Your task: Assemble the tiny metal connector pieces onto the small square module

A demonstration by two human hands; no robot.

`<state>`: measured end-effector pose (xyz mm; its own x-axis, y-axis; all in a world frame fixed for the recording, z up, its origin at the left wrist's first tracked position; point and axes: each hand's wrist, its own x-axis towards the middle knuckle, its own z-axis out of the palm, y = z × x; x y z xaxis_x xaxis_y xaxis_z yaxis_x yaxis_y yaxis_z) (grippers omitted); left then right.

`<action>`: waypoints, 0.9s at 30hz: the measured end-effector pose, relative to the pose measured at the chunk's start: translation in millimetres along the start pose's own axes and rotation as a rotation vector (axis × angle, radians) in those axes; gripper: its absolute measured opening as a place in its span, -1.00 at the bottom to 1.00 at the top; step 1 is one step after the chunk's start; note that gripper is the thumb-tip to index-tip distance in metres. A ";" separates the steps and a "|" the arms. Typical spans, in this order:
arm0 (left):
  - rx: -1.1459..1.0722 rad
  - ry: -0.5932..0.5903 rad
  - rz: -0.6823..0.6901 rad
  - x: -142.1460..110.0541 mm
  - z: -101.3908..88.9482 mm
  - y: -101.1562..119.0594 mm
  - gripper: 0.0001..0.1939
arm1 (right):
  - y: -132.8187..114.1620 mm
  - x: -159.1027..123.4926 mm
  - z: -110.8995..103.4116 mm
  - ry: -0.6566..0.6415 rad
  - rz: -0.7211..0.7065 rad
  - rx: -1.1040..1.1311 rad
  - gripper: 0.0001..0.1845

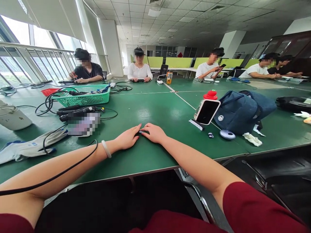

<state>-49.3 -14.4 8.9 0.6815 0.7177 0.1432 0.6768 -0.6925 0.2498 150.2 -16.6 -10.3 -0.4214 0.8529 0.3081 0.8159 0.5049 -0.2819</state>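
My left hand (127, 137), with a pale bangle on the wrist, rests low over the green tabletop. Its thumb and forefinger point right and stand apart. Facing it is my right hand (155, 133), fingers bent, the tips closed around a small dark object (140, 131) that sits between both hands. Most of that object is covered by my fingers, so its kind cannot be made out. The fingertips of the two hands nearly meet.
Left are a green basket (84, 96), grey gloves (31, 145), black cables and a blurred box (85, 124). A black cable crosses above my left forearm. Right are a phone (207, 111) propped upright, a navy backpack (239, 111) and a purple round case (227, 134). Several people sit opposite.
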 end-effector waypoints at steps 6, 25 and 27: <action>-0.209 0.152 -0.171 8.3 5.2 5.6 -0.35 | 0.4 3.0 0.4 0.069 -0.008 0.159 -0.76; -0.074 0.270 -0.452 -8.5 -5.9 37.7 -0.70 | -13.5 0.6 0.9 0.161 -0.064 0.439 -0.64; -0.117 0.309 -0.510 -6.5 -4.4 32.1 -0.70 | -12.0 1.1 2.0 0.156 -0.061 0.371 -0.65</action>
<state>-33.2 -41.0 20.2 0.1553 0.9571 0.2446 0.8497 -0.2557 0.4611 139.1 -21.5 -8.4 -0.3761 0.8038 0.4608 0.5806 0.5921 -0.5589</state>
